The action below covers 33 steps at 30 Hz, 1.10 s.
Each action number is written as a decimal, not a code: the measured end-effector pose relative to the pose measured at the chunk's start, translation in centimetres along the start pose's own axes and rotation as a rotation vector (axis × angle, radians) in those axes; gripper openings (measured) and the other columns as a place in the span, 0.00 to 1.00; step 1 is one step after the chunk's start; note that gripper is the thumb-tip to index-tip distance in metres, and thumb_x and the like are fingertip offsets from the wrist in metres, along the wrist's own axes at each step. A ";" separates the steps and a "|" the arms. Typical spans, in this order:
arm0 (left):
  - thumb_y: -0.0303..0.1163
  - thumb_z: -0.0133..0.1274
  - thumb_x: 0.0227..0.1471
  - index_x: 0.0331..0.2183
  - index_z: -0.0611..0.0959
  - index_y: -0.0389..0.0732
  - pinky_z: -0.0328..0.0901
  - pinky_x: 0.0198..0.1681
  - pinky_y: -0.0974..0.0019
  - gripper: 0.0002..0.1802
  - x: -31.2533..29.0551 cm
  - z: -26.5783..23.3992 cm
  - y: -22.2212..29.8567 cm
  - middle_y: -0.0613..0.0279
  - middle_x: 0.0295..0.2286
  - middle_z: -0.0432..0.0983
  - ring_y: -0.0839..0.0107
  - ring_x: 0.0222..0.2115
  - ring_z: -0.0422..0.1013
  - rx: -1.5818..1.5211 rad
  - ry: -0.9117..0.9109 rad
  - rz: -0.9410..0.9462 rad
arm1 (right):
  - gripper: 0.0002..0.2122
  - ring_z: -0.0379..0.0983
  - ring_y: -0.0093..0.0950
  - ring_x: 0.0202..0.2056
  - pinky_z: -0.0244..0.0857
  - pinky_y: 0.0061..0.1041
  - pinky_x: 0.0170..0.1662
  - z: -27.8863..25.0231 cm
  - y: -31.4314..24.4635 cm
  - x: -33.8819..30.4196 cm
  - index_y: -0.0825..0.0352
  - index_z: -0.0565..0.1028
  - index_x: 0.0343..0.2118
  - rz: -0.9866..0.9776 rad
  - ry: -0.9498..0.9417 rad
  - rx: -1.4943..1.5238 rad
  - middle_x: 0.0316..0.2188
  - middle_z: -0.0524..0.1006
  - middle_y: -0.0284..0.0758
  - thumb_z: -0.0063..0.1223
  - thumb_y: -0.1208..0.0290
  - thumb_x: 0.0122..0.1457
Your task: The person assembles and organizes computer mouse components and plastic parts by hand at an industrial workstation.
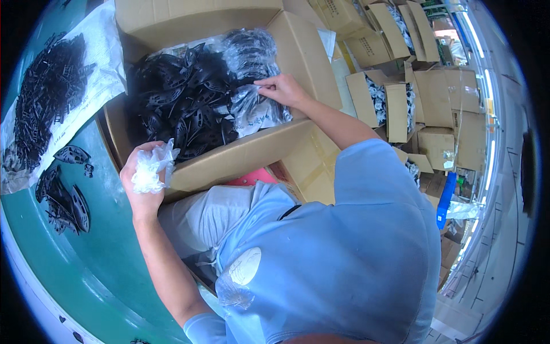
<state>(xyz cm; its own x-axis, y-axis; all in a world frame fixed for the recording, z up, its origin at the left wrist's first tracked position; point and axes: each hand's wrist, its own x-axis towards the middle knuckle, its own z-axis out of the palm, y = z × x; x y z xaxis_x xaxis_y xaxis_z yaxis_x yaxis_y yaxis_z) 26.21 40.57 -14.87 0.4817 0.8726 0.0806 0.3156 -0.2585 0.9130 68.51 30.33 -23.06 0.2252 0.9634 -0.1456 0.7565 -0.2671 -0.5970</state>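
Observation:
My left hand (136, 184) is closed round a wad of crumpled clear plastic bags (153, 167), at the near left corner of an open cardboard box (220, 163). Over the right side of the box, my right hand (281, 90) pinches the edge of a clear plastic bag (245, 112); whether anything is inside that bag I cannot make out. Loose black curved plastic parts (183, 94) with slots are heaped in the box. Beside them, along its right side, lies a stack of bagged black parts (247, 51).
Left of the box, a green table (109, 246) carries a white sheet (106, 57) with many small black pieces (48, 92). Several larger black parts (63, 200) lie nearer on the table. Open cartons (395, 97) with wrapped contents stand at right, near a blue bin (447, 200).

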 end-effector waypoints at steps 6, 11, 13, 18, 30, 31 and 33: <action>0.19 0.58 0.45 0.37 0.86 0.35 0.71 0.40 0.66 0.13 0.0 -0.1 0.2 0.60 0.30 0.83 0.71 0.31 0.77 -0.026 -0.052 0.012 | 0.11 0.81 0.30 0.27 0.74 0.29 0.36 -0.8 0.3 1.6 0.64 0.85 0.41 -0.275 -0.024 -0.088 0.31 0.85 0.40 0.66 0.69 0.54; 0.18 0.60 0.43 0.36 0.86 0.36 0.71 0.39 0.66 0.14 0.1 0.1 0.3 0.57 0.29 0.82 0.68 0.31 0.78 0.048 -0.052 -0.008 | 0.12 0.83 0.33 0.30 0.75 0.31 0.38 -0.4 0.9 1.2 0.66 0.83 0.42 -0.075 -0.093 -0.104 0.30 0.84 0.41 0.65 0.70 0.54; 0.18 0.60 0.42 0.36 0.86 0.36 0.71 0.39 0.65 0.14 -0.2 0.1 0.2 0.57 0.29 0.82 0.67 0.31 0.78 0.053 -0.051 0.004 | 0.13 0.83 0.35 0.31 0.75 0.32 0.38 0.2 1.8 0.6 0.67 0.82 0.43 -0.028 -0.074 -0.124 0.29 0.84 0.42 0.64 0.70 0.54; 0.18 0.61 0.42 0.36 0.86 0.36 0.71 0.39 0.65 0.14 0.1 0.2 0.3 0.56 0.29 0.83 0.65 0.31 0.79 0.068 -0.067 0.006 | 0.11 0.83 0.36 0.30 0.76 0.32 0.37 1.1 3.0 0.5 0.67 0.84 0.40 -0.012 0.041 -0.142 0.30 0.84 0.43 0.64 0.69 0.55; 0.21 0.61 0.44 0.26 0.76 0.35 0.68 0.30 0.60 0.09 0.0 0.2 -0.4 0.50 0.22 0.76 0.53 0.22 0.73 0.094 -0.037 0.030 | 0.08 0.79 0.35 0.28 0.73 0.31 0.35 -3.8 -5.4 2.7 0.63 0.86 0.36 -0.372 0.150 -0.014 0.27 0.83 0.38 0.63 0.69 0.55; 0.22 0.62 0.44 0.26 0.74 0.35 0.68 0.29 0.59 0.10 -0.1 0.2 -0.3 0.50 0.21 0.74 0.51 0.22 0.72 0.089 -0.031 0.023 | 0.08 0.79 0.35 0.28 0.73 0.31 0.35 -4.9 -7.1 3.2 0.63 0.86 0.36 -0.378 0.148 -0.014 0.27 0.83 0.38 0.63 0.69 0.55; 0.22 0.62 0.44 0.25 0.72 0.35 0.67 0.29 0.59 0.12 -0.1 0.1 -0.3 0.49 0.21 0.73 0.50 0.22 0.71 0.089 -0.020 0.021 | 0.07 0.79 0.35 0.31 0.73 0.32 0.37 -6.6 -10.2 4.1 0.63 0.86 0.35 -0.405 0.171 -0.084 0.29 0.83 0.37 0.62 0.69 0.56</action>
<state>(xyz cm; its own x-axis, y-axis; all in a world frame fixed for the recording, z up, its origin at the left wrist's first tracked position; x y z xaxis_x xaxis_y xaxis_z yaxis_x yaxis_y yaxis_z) 26.12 40.54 -15.16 0.5049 0.8584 0.0910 0.3761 -0.3137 0.8719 65.75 36.85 -12.34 -0.0061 0.9747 0.2233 0.8501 0.1227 -0.5122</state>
